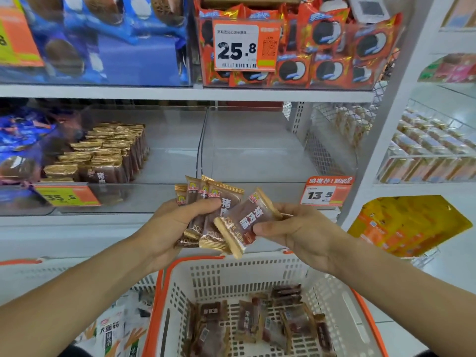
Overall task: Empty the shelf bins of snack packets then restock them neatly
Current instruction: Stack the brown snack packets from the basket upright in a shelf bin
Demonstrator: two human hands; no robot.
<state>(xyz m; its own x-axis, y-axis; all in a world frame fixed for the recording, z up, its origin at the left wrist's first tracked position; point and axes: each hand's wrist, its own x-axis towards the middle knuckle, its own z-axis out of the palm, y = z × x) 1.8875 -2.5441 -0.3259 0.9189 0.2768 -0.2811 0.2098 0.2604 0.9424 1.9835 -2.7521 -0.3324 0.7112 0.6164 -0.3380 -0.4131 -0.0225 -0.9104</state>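
Standing before the shelf, the person holds both hands up over a white basket (pixel 257 269) with an orange rim. The left hand (pixel 167 228) is clamped on a fanned bunch of brown pork jerky packets (pixel 206 202), fingers curled round their lower halves, while the right hand (pixel 298 233) pinches one more packet (pixel 242 222) between thumb and fingers, tilted and touching the bunch. More of the same brown packets, the loose packets (pixel 252 320), lie scattered on the basket's floor below. On the middle shelf, the left clear bin (pixel 164 150) holds neat rows of stacked jerky packets (pixel 108 153) at its left side, the right part of it bare; a yellow and orange price tag (pixel 67 195) reading 35.5 sits on its front. The right clear bin (pixel 257 150) beside it shows only its walls, with a 13.5 tag (pixel 324 191) at its near right corner. Above, an upper bin of orange sandwich-biscuit packs (pixel 334 52) carries a 25.8 tag (pixel 244 46), and blue biscuit packs (pixel 103 34) fill the bin to its left.
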